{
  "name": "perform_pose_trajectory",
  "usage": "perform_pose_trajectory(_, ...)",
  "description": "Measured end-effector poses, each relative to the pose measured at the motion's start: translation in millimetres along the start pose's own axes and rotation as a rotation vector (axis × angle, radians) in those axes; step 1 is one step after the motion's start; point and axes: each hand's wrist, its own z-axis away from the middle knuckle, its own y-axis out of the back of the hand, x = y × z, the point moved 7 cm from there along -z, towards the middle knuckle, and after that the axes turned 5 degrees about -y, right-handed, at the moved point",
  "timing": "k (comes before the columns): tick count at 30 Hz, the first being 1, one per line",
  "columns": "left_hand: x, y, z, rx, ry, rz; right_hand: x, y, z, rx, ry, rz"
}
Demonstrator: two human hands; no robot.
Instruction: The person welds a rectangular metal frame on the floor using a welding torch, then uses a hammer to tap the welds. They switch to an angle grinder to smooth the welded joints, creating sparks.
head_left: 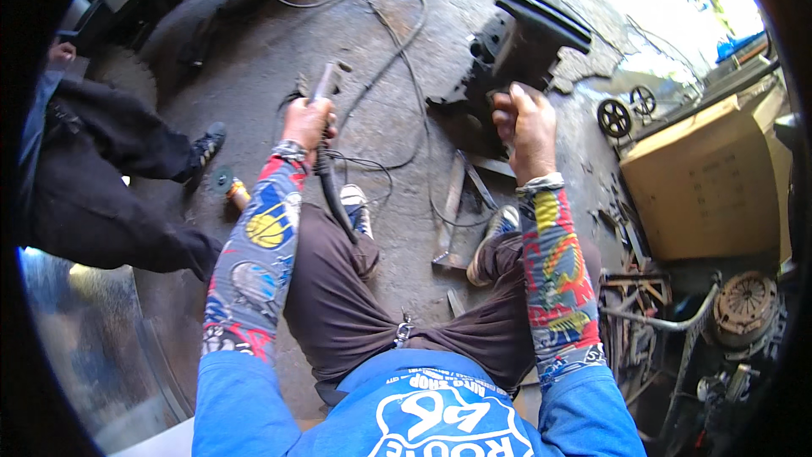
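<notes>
A grey metal hand tool with a bent head (328, 80) stands out above the person's left hand (308, 123), whose fingers are wrapped closely around its handle; a thick black ribbed cable (330, 188) runs from it down past the left knee. Ahead and to the right, a bulky black metal part with a broad ridged top (523, 44) sits above the grey concrete floor (258, 59). The person's right hand (529, 134) is at its near edge, fingers curled; whether they grip anything cannot be told. Nearer the feet lies an angled grey metal frame (448, 218). Farther right are two black spoked wheels (615, 118), a large brown cardboard sheet (706, 190) and a round rusty finned disc (746, 308). At left stands another person in dark trousers (114, 190).
</notes>
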Motion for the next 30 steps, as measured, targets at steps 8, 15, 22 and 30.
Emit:
perform_pose_trajectory(8, 22.1, -10.5, 13.8, 0.002, 0.037, -0.031, 272.5, 188.6, -104.7, 0.513, -0.328, 0.807)
perform_pose_trajectory(15, 26.2, -1.6, 20.8, 0.105, 0.044, -0.123, 390.0, 211.7, -133.1, -0.259, -0.331, 1.567)
perform_pose_trajectory(22, 13.6, -8.8, 4.4, 0.085, 0.115, -0.162, 402.8, 254.3, -139.7, 0.05, -0.409, 1.298)
perform_pose_trajectory(30, 22.9, -8.3, 5.6, 0.049, 0.115, -0.176, 385.2, 274.8, -209.9, -0.234, -0.335, 1.077)
